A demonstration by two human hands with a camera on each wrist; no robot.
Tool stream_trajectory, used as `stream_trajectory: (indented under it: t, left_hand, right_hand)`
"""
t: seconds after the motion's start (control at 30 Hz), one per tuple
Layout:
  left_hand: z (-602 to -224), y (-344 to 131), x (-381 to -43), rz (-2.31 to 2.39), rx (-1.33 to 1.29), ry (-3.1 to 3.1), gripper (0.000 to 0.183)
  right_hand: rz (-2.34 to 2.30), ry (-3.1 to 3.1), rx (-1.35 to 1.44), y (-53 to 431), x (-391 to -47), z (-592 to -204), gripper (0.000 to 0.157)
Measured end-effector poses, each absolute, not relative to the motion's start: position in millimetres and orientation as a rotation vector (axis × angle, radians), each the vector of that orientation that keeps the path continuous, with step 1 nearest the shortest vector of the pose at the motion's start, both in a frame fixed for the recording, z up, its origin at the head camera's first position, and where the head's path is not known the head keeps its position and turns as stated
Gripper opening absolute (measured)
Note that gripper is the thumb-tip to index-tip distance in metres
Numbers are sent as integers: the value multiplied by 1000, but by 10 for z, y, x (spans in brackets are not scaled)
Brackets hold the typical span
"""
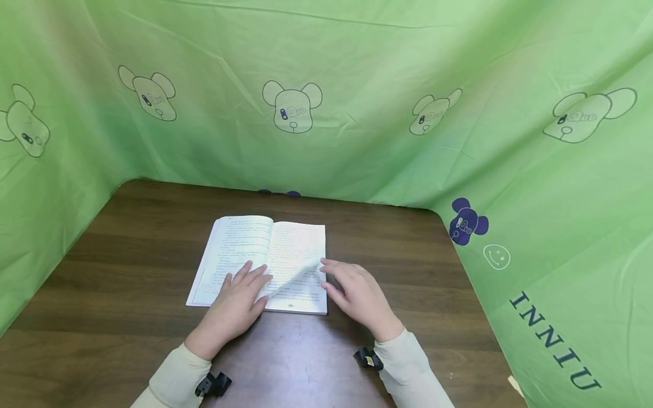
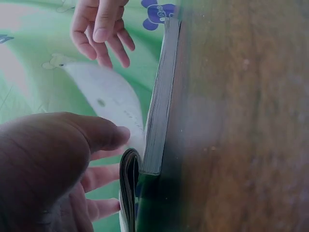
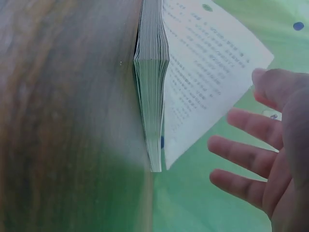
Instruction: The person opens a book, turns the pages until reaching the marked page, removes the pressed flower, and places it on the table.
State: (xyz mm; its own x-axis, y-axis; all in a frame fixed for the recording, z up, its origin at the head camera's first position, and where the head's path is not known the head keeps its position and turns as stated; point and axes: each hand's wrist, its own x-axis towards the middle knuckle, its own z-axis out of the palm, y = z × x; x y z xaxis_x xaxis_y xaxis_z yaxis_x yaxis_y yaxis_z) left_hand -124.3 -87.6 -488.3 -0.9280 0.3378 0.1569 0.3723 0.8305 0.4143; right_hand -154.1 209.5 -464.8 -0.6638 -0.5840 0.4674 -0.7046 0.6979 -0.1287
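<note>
An open paperback book [image 1: 244, 241] with printed text lies on the table. Across its left page and the spine rests my left hand [image 1: 234, 306], fingers spread and thumb by the lower inner edge. One right-hand page [image 3: 207, 72] stands raised from the stack, its free corner lifted; in the left wrist view this page [image 2: 108, 96] curves upward near the left thumb. At the book's right edge, my right hand [image 1: 359, 292] has its fingers apart and loosely extended. In the right wrist view a fingertip [image 3: 259, 77] of that hand is right at the raised page's edge.
The dark wooden table [image 1: 127, 249] extends around the book. Green fabric [image 1: 357, 158] with bear-head prints encloses its back and sides. Each wrist carries a small black device [image 1: 213, 384] over a pale sleeve [image 1: 176, 377].
</note>
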Motion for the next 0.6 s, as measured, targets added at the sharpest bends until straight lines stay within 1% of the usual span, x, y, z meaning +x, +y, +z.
stream_trajectory:
  t: [0.07, 0.2, 0.37, 0.43, 0.5, 0.6]
  left_hand:
    - [-4889, -884, -1253, -700, -543, -2905, 52]
    - [-4889, -914, -1285, -739, -502, -2809, 73]
    - [-4836, -972, -1302, -677, -491, -2679, 106]
    - [-4808, -994, -1305, -629, -502, -2643, 115]
    - [-4785, -1011, -1312, -566, -531, -2627, 118]
    - [-4754, -1028, -1311, -470, -582, -2648, 111]
  right_hand:
    - [434, -2535, 975, 2090, -1540, -4637, 29]
    - [447, -2573, 1014, 2077, -1556, -4637, 34]
    - [446, -2730, 1132, 2054, -1562, -4650, 47]
    - [436, -2801, 1164, 2042, -1559, -4652, 54]
    - [423, -2863, 1182, 2030, -1551, -4659, 59]
    - [402, -2933, 1194, 2006, -1537, -4670, 66]
